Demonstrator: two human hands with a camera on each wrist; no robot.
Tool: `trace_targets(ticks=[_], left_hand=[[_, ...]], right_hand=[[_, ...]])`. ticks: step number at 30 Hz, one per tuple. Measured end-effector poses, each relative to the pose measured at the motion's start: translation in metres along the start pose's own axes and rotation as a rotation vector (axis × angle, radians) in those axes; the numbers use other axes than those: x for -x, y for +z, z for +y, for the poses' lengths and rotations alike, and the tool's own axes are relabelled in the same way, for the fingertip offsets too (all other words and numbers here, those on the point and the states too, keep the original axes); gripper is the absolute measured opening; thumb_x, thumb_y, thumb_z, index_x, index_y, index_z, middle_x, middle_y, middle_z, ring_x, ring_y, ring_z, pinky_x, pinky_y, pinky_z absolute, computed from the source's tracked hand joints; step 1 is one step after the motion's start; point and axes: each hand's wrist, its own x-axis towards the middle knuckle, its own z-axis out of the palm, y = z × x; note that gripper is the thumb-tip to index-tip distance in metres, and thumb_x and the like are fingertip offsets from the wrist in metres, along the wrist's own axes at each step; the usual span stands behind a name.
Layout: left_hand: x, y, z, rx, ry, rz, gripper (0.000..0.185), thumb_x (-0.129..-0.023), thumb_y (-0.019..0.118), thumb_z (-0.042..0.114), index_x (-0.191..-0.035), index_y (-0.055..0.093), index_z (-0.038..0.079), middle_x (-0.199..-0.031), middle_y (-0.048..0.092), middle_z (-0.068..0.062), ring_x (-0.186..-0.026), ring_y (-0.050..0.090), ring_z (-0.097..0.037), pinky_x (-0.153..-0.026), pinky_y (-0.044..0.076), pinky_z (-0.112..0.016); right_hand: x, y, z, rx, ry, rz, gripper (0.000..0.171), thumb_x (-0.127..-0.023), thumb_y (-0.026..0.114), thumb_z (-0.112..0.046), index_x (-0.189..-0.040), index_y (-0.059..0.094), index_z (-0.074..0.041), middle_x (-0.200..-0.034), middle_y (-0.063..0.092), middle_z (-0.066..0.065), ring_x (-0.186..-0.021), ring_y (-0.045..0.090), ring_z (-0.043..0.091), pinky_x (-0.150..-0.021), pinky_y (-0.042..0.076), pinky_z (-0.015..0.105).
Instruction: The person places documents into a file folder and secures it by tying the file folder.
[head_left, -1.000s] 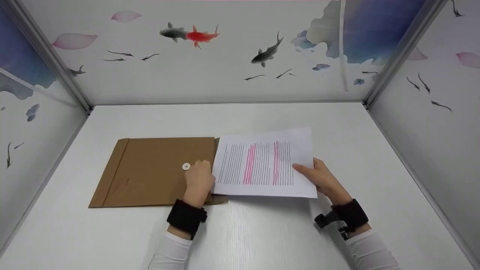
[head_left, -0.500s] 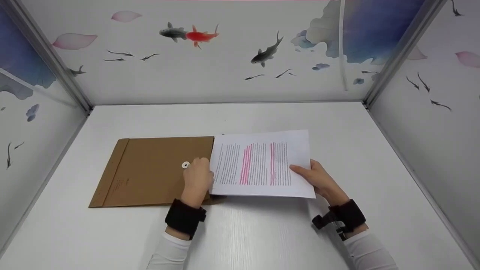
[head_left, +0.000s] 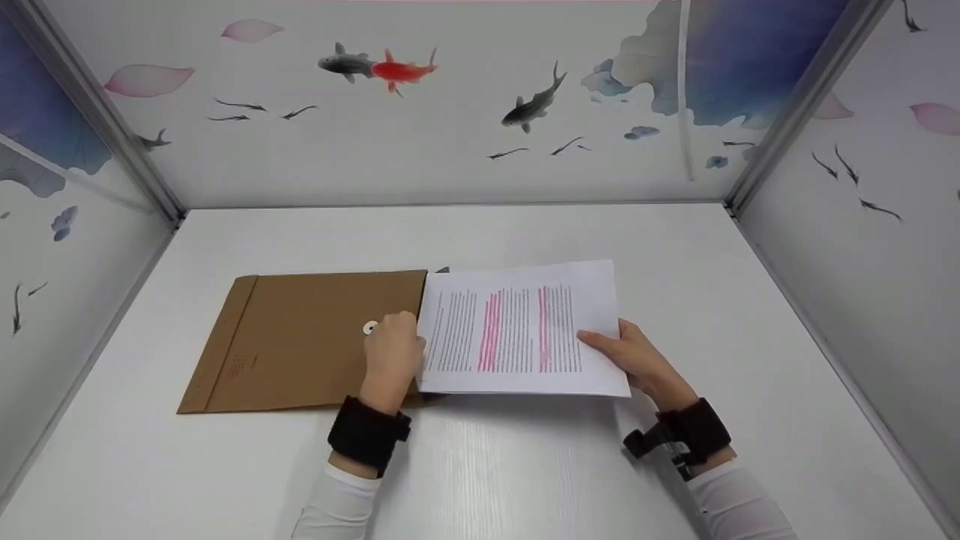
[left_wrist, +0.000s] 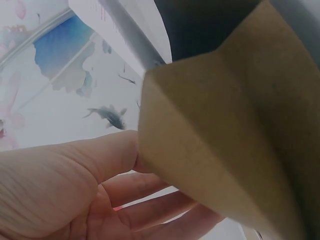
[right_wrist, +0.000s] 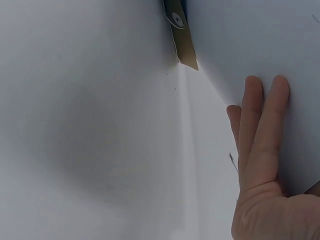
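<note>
The left hand (head_left: 394, 352) pinches the brown envelope (head_left: 300, 341) mouth open, the right hand (head_left: 637, 360) holds the papers (head_left: 521, 330), probably sliding them in next.

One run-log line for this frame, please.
left hand: holds envelope mouth open | right hand: holds printed sheets at mouth | table

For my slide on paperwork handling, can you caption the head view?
Left hand holds open the brown envelope while the right hand feeds in printed sheets.
</note>
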Motion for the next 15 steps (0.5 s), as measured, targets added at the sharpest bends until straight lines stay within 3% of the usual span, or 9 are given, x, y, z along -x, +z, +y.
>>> trace_targets(ticks=[8,15], left_hand=[[-0.001,0.003,-0.002,-0.008,0.019,0.026,0.012,-0.091,0.061,-0.003,-0.091,0.073,-0.006,-0.083,0.075,-0.019,-0.061,0.046,-0.016,-0.051,0.043,-0.034],[-0.001,0.002,-0.001,-0.016,0.022,0.030,0.011,-0.091,0.064,-0.002,-0.094,0.074,-0.006,-0.086,0.076,-0.020,-0.063,0.058,-0.018,-0.055,0.054,-0.040]], right_hand=[[-0.006,0.004,0.000,-0.011,0.023,-0.023,0.054,-0.102,0.064,-0.025,-0.143,0.047,0.004,-0.096,0.076,-0.005,-0.081,0.077,0.012,-0.069,0.061,0.024],[-0.012,0.008,-0.002,-0.025,0.013,-0.028,0.054,-0.101,0.065,-0.025,-0.143,0.047,0.005,-0.094,0.077,-0.007,-0.081,0.076,0.010,-0.068,0.060,0.023]])
